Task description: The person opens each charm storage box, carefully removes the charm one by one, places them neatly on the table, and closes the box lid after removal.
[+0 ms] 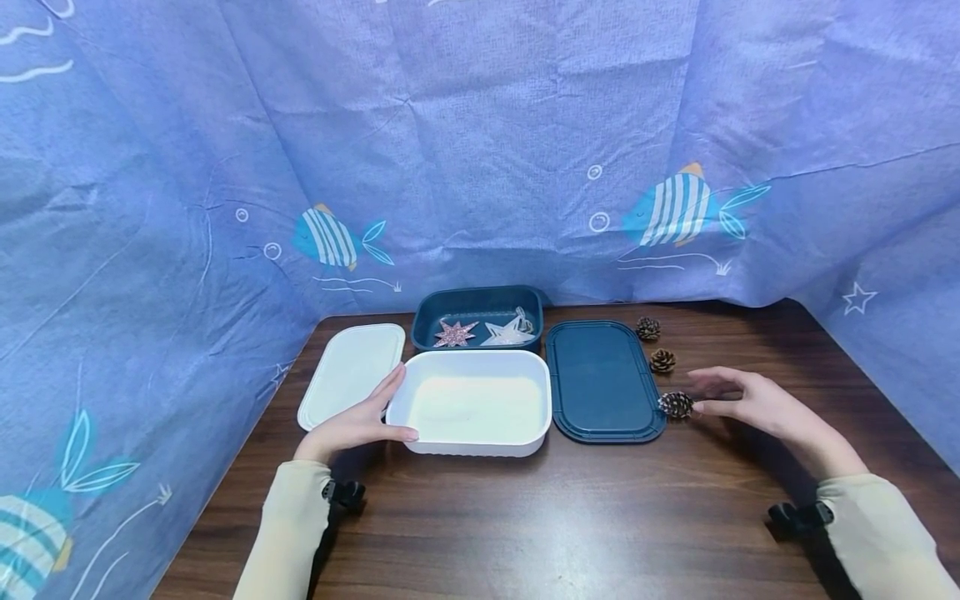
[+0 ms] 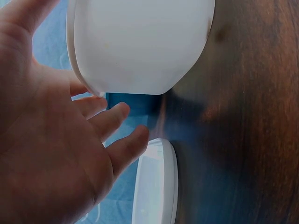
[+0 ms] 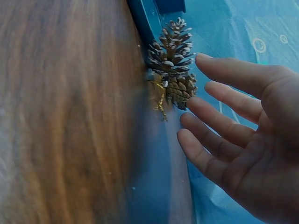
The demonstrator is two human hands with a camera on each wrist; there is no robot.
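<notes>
In the head view my left hand (image 1: 360, 423) spans the left end of a white rectangular container (image 1: 472, 446). Its thumb lies along the front rim and its fingertips touch the back left corner. The left wrist view shows the palm apart from the container's wall (image 2: 135, 79), with the fingers loosely bent. My right hand (image 1: 757, 404) hovers around the nearest pine cone (image 1: 677, 405), thumb and fingers parted. In the right wrist view the thumb tip is close beside that white-tipped pine cone (image 3: 172, 51), and a gold cord (image 3: 161, 100) hangs by it.
A dark blue container (image 1: 477, 293) behind holds a pink glittery star (image 1: 455, 334) and a white star (image 1: 508, 333). A white lid (image 1: 352, 371) lies left, a dark blue lid (image 1: 606, 375) right. Two more pine cones, one middle (image 1: 662, 361) and one far (image 1: 648, 328), sit beside that lid.
</notes>
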